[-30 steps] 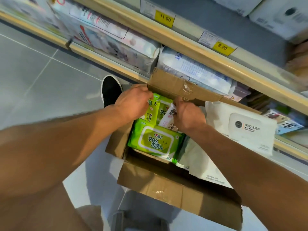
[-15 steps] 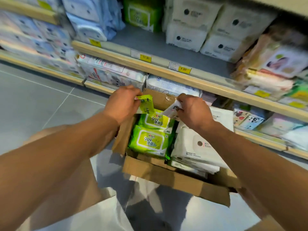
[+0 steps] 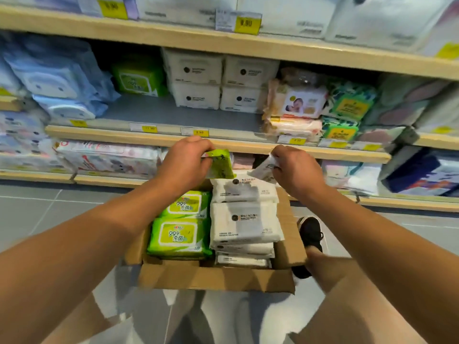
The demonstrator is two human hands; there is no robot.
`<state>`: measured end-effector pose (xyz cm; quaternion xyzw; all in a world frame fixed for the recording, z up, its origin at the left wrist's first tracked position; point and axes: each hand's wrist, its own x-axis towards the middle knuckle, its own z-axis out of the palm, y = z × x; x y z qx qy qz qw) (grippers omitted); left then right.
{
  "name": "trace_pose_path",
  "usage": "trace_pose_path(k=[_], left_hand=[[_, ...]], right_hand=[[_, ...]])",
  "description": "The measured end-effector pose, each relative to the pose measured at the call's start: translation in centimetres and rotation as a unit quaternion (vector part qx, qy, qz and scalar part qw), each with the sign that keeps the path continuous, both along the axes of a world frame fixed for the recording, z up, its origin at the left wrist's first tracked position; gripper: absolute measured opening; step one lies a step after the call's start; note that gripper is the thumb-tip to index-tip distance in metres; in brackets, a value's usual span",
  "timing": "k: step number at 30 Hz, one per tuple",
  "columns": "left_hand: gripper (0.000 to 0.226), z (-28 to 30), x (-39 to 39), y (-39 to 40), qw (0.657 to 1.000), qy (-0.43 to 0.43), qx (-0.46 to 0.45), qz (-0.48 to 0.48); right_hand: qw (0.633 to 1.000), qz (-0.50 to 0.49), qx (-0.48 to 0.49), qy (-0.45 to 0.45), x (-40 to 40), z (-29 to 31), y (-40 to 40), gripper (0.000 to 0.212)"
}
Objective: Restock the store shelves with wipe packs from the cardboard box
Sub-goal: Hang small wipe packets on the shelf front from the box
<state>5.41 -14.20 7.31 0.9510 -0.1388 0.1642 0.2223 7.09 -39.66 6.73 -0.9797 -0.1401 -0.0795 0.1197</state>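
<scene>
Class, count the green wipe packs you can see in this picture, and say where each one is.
4. Two lie in the cardboard box: near green pack and far green pack. Left hand holds the lifted green pack. The shelf green pack sits above. Others may be hidden underneath.

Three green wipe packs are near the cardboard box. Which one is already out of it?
The green wipe pack gripped in the left hand, held above the box's far end. The other two green packs lie flat inside the cardboard box.

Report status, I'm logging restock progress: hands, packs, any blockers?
Left hand grips green wipe pack. Right hand grips white wipe pack. Both above cardboard box. Nothing blocking shelf.
</scene>
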Motion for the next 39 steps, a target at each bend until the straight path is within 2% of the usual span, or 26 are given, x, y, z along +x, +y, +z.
trace_pose_path(k=[2, 7, 11, 17, 27, 34, 39], left_hand=[[0.019, -0.1, 0.9, -2.6, 1.0, 0.004, 0.004, -0.012], [0.015, -1.0, 3.0, -9.0, 0.998, 0.017, -0.007, -0.055], [0.014, -2.7, 4.9, -13.5, 0.996, 0.035, -0.007, -0.082], [0.015, -6.6, 8.0, -18.3, 0.992, 0.071, -0.021, -0.101], [0.017, -12.5, 13.0, -20.9, 0.988, 0.104, 0.01, -0.111], [0.014, -15.3, 14.8, -20.4, 0.985, 0.092, -0.007, -0.145], [0.012, -16.3, 15.6, -20.8, 0.986, 0.123, 0.023, -0.106]], right_hand=[[1.0, -0.028, -0.004, 0.001, -0.1, 0.0, -2.6, 0.01], [0.996, -0.088, -0.019, 0.011, 0.0, -0.8, -9.1, 0.016], [0.991, -0.127, -0.036, 0.027, 0.8, -2.2, -13.3, 0.029], [0.991, -0.128, -0.031, 0.011, 3.6, -6.3, -17.9, 0.02], [0.987, -0.147, -0.037, 0.044, 10.9, -15.3, -21.0, 0.02], [0.985, -0.143, -0.055, 0.08, 15.6, -20.8, -20.7, 0.018], [0.985, -0.133, -0.082, 0.079, 16.9, -23.2, -19.9, 0.022]])
